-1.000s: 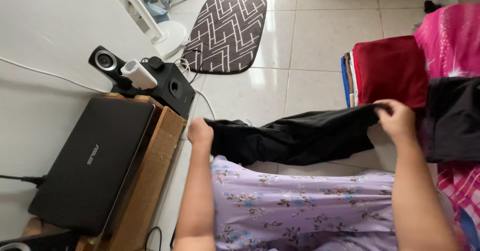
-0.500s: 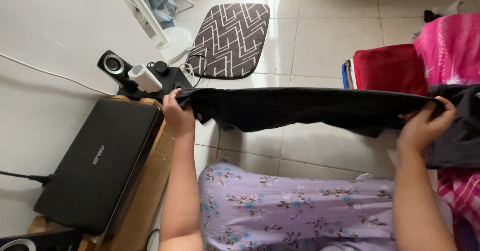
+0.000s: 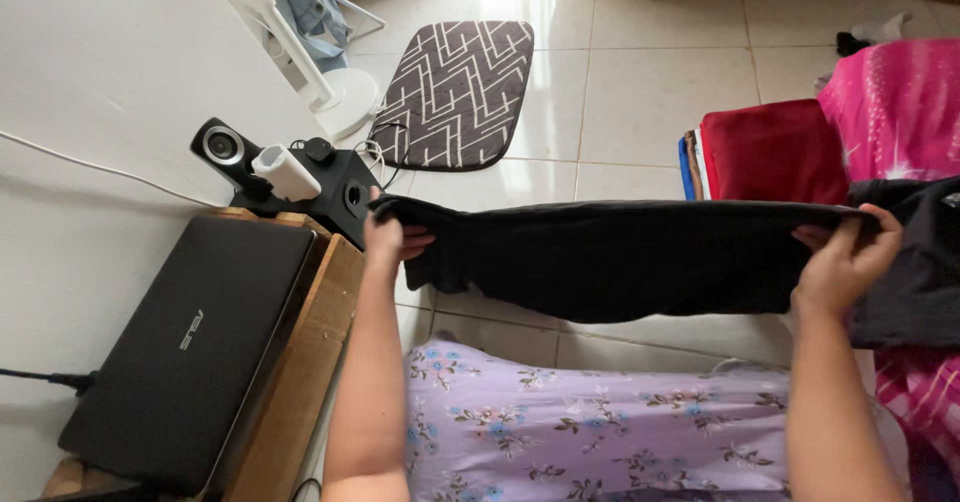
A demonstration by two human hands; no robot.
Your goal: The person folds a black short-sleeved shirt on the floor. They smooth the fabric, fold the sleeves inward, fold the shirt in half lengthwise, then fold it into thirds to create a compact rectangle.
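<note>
Both hands (image 3: 395,237) (image 3: 845,257) stretch black garment (image 3: 620,257) taut.

Your left hand (image 3: 392,234) and right hand (image 3: 845,262) hold a garment (image 3: 620,257) stretched between them, above the floor and in front of your lap. To your left, a closed laptop (image 3: 185,347) lies on the counter (image 3: 300,382). Beyond the laptop stand speakers (image 3: 290,177), just beside your left hand. Farther out on the floor lies a mat (image 3: 455,92). To your right, behind the garment, sits a stack of folded clothes (image 3: 765,152), with bedding (image 3: 895,102) right of it.
</note>
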